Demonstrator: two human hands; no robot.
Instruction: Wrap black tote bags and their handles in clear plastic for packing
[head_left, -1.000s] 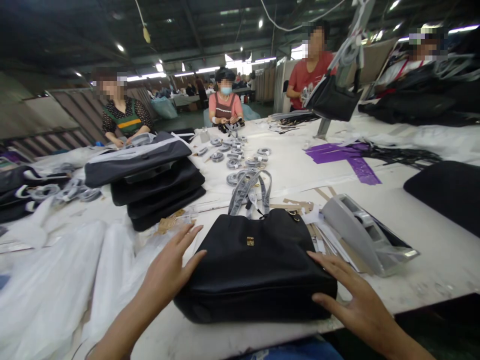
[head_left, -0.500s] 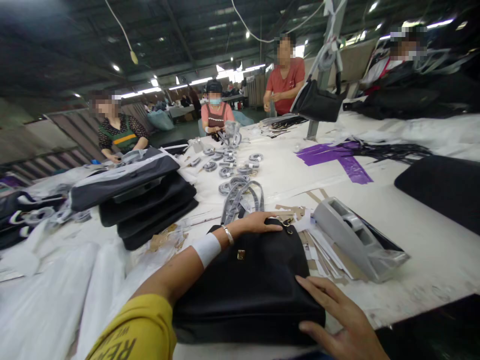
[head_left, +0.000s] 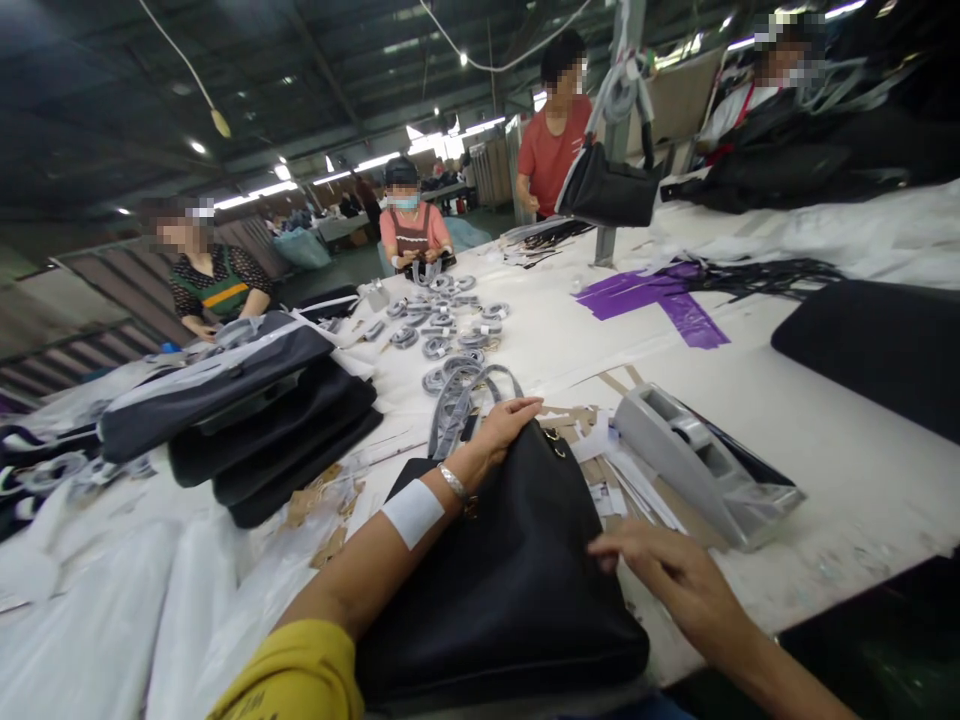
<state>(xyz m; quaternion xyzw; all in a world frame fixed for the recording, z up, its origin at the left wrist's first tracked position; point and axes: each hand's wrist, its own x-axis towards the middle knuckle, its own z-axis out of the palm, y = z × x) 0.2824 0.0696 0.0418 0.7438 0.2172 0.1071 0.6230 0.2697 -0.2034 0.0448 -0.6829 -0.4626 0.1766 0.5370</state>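
A black handbag [head_left: 525, 560] with gold metal fittings [head_left: 556, 442] lies in front of me, its top end raised. My left hand [head_left: 511, 428] is closed over the upper edge of the bag, and my forearm crosses its face. Beside the bag's right edge is my right hand [head_left: 664, 565], fingers curled in; whether anything is between them is hidden. Just beyond the bag lie grey wrapped straps [head_left: 450, 410]. To its right, a grey tape dispenser [head_left: 694, 460] stands by paper strips [head_left: 645, 490].
Stacked black bags [head_left: 277, 430] stand on the left, behind clear plastic sheeting [head_left: 120, 620]. Coiled straps [head_left: 439, 345] spread over the white table [head_left: 555, 345]. Purple sheets [head_left: 660, 300] and a black panel [head_left: 870, 350] lie right. A small bag [head_left: 619, 185] hangs from a post. Several co-workers stand around.
My left hand has taken hold of the bag's top edge and raised it. My right hand has come off the bag's side and its fingers have curled. The view has shifted slightly.
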